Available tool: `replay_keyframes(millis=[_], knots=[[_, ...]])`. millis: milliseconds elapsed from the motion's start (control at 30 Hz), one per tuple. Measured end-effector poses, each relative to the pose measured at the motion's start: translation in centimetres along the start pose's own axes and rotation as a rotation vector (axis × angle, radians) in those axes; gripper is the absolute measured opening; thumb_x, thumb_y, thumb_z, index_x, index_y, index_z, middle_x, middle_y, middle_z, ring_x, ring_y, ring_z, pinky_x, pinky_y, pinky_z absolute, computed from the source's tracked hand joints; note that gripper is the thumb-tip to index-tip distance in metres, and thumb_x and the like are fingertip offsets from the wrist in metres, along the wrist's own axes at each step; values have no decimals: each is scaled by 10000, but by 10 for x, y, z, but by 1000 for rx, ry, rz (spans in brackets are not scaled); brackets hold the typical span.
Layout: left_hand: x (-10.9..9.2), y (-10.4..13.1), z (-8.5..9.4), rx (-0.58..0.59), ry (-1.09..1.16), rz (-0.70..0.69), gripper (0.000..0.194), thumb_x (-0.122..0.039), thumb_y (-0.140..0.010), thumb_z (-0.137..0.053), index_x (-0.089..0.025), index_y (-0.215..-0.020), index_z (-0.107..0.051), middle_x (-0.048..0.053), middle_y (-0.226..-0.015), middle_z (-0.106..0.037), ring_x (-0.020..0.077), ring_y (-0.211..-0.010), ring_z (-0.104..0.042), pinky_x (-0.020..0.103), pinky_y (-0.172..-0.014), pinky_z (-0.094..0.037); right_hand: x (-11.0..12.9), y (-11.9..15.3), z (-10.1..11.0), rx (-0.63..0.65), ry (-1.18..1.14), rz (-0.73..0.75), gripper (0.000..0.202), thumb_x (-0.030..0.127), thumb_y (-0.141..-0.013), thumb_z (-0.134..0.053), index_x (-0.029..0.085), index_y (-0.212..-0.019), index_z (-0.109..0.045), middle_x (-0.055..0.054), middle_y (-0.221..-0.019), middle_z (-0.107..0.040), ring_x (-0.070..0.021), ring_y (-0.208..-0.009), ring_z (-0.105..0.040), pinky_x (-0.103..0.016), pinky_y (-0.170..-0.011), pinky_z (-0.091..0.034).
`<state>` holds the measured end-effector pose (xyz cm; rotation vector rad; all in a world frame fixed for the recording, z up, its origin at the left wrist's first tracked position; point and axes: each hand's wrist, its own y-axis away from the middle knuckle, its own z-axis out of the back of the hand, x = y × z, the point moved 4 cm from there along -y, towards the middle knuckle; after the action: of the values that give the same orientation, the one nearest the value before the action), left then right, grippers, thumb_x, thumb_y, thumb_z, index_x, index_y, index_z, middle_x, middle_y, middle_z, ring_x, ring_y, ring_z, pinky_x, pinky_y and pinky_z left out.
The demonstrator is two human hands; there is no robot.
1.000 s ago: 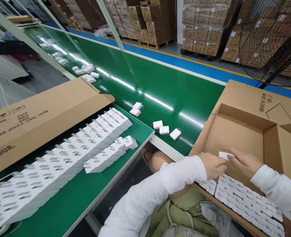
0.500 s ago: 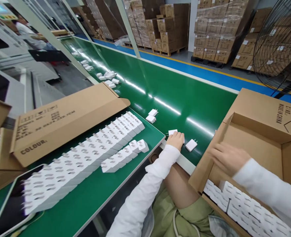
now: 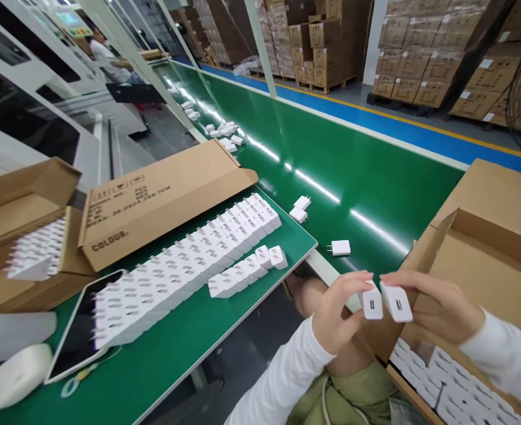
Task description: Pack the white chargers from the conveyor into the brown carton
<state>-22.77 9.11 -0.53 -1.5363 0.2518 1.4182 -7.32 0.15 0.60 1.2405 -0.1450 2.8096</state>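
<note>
My left hand (image 3: 337,310) pinches a white USB charger (image 3: 372,302) by its edges, the port facing me. A second white USB charger (image 3: 396,303) sits in the fingers of my right hand (image 3: 444,304), close beside the first and also port-forward. Both are above my lap, left of an open cardboard box (image 3: 475,260). White chargers (image 3: 457,383) stand in rows in that box's near end, partly hidden by my right arm. Just past my left hand, one loose charger (image 3: 341,247) lies on the green belt (image 3: 313,147).
On the green table (image 3: 163,366) at left, a long block of chargers (image 3: 180,265) stands beside a short row (image 3: 238,275). Behind them lie a closed carton (image 3: 167,200) and an open carton (image 3: 72,295) holding more. Two chargers (image 3: 300,209) lie farther up the belt.
My left hand has picked up a charger from the belt and drawn it toward me. My right hand has moved left from over the box and now shows a charger. The view has shifted left.
</note>
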Motion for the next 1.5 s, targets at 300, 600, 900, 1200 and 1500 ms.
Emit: replay_keyframes(millis=[300, 600, 900, 1200, 1500], knots=[[-21, 5, -27, 104, 124, -93, 430, -173, -807, -557, -277, -1210, -450, 72, -1121, -543, 206, -1080, -523, 369, -924, -458, 27, 54, -1, -216, -144, -42, 314, 259, -813, -531, 299, -1122, -492, -52, -1152, -581, -190, -1023, -568, -314, -815, -513], [-21, -26, -74, 725, -601, 92, 408, -141, -767, -452, -213, -1168, -462, 39, -991, -515, 177, -834, -548, 265, -562, -485, -27, 88, 23, 1, 519, -498, 459, 495, -766, -440, 286, -1170, -505, -60, -941, -611, -219, -656, -600, -377, -544, -483], [-8, -13, -85, 931, -649, 38, 336, -217, -771, -397, -117, -1080, -486, 74, -867, -621, 223, -825, -518, 367, -760, -433, -23, 83, -19, 71, 219, -388, 518, 321, -781, -394, 200, -1281, -338, -67, -1019, -644, -203, -909, -615, -348, -748, -507], [81, -25, -40, 346, -808, 401, 395, -247, -741, -575, -125, -1099, -462, 154, -1236, -481, 305, -1144, -416, 488, -977, -299, -72, 16, 34, -13, 894, 51, 498, 11, -776, -282, 155, -1194, -510, -149, -1305, -435, -291, -1141, -413, -475, -857, -400], [47, 53, -48, 129, -171, 731, 374, -443, -900, -189, -206, -1111, -388, 72, -925, -602, 194, -836, -603, 303, -743, -464, -100, -11, 22, 128, 872, 59, 299, 33, -736, -363, 203, -679, -602, -59, -742, -598, -200, -788, -488, -370, -758, -399]])
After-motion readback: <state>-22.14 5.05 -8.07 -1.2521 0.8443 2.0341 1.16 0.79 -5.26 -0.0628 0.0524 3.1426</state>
